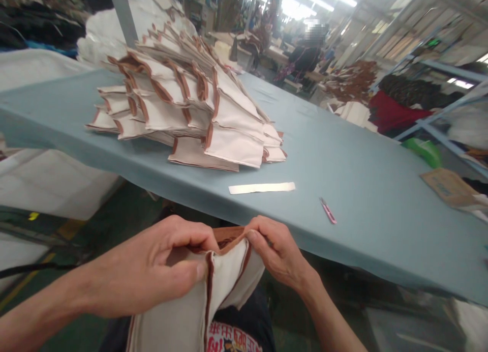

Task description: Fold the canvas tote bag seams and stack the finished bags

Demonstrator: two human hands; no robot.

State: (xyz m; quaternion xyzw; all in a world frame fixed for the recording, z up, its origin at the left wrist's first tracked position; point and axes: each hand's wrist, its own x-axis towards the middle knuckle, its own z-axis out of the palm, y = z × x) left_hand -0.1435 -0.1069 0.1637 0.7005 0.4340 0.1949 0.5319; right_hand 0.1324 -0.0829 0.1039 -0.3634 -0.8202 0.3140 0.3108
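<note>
A cream fabric bag (171, 316) with brown trim hangs between my hands, in front of the table's near edge. My left hand (152, 268) is closed on the top edge at its left, thumb outside and fingers reaching into the opening. On the other side, my right hand (282, 253) pinches the brown-trimmed rim. Brown lining shows inside the opening between them. The lower part of the bag runs out of view. Just beyond my hands, a pale narrow strip (262, 188) lies on the table, with small pink-handled thread snips (328, 211) to its right.
A large pile of similar cream pieces with brown edges (183, 97) covers the left of the blue-covered table (343, 169). A piece of brown cardboard (450, 186) and a green bag (423, 151) are at the right. Another person (305, 57) is farther back among more fabric heaps.
</note>
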